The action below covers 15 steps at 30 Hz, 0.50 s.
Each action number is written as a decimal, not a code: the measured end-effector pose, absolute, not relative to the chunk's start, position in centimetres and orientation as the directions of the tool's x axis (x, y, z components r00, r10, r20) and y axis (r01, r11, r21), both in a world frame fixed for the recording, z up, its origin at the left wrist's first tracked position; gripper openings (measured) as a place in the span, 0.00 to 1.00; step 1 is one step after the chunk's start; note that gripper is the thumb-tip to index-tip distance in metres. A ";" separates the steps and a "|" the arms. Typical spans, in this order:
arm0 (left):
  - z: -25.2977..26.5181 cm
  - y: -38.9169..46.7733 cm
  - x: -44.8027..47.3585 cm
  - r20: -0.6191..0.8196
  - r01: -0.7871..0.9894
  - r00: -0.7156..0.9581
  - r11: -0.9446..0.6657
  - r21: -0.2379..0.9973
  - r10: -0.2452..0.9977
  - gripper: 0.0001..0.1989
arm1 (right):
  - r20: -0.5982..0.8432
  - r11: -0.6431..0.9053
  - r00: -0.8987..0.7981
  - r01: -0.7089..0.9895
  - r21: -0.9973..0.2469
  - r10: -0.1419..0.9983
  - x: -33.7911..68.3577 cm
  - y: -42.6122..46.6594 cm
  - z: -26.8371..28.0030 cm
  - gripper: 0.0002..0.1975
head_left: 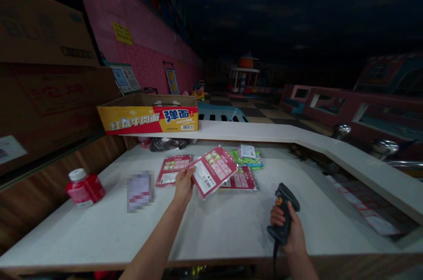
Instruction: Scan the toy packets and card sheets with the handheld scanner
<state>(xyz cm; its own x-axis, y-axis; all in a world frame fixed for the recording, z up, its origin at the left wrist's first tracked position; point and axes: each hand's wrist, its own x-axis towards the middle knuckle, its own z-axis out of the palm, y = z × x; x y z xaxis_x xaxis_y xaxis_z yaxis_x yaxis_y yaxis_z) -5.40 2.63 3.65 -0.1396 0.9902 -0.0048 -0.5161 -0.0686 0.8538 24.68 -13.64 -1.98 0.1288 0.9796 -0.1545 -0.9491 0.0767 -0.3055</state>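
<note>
"What do you hold?"
"Your left hand (183, 186) pinches a flat, red, plastic-wrapped packet (216, 167) over the white table (224, 231); your right hand (294, 232), well apart, grips a black corded scanner (287, 198)."

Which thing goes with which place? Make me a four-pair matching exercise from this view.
1. Barcode scanner
2. White-capped red bottle
3. Noodle carton
4. Frontmost red packet

A. On the raised white ledge
B. In the left hand
C. In the right hand
D. Toward the left end of the white counter

Pairs: 1-C, 2-D, 3-A, 4-B
</note>
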 end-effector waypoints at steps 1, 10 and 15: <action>3.5 3.1 -4.6 -0.024 -0.488 -0.124 -0.039 0.872 0.992 0.18 | -0.142 0.084 0.134 -0.946 -0.315 0.981 24.7 -13.7 -2.0 0.15; 1.7 6.2 -0.1 -0.045 0.070 -0.199 0.060 0.996 0.979 0.12 | -0.170 0.087 0.127 -0.971 -0.223 0.977 24.7 -13.6 -1.9 0.15; 1.5 4.1 -1.2 0.385 0.502 0.021 -0.342 0.794 0.923 0.20 | -0.165 0.069 0.101 -0.979 -0.190 0.981 24.9 -13.5 -2.1 0.12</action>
<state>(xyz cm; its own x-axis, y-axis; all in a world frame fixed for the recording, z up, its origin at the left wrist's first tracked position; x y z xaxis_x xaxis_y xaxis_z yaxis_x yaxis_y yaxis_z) -1.19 4.07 1.46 0.0214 0.9229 0.3845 0.5023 -0.3425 0.7940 24.87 -13.48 -2.10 0.1015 0.9811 -0.1646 -0.9793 0.0693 -0.1903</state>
